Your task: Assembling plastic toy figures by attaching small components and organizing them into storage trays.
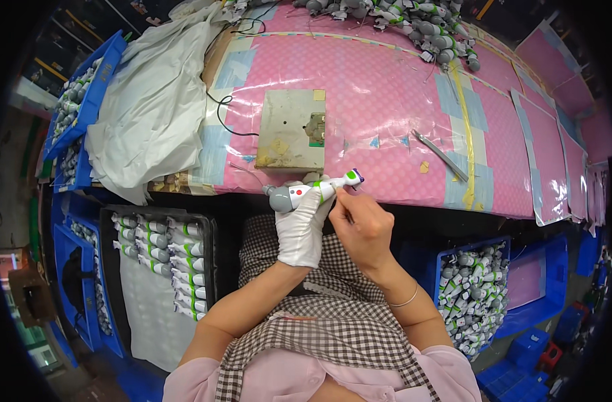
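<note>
Head view: gloved left hand clamps light, rigid toy arm mid-body; bare right hand pinches its purple tip

Both forearms rise from the lower edge and meet in front of the chest. The left hand, in a white glove, is curled closed with its fingers wrapped upward. The bare right hand sits just beside it, fingertips pinched together and pointing up-left, wrist bent.
</note>
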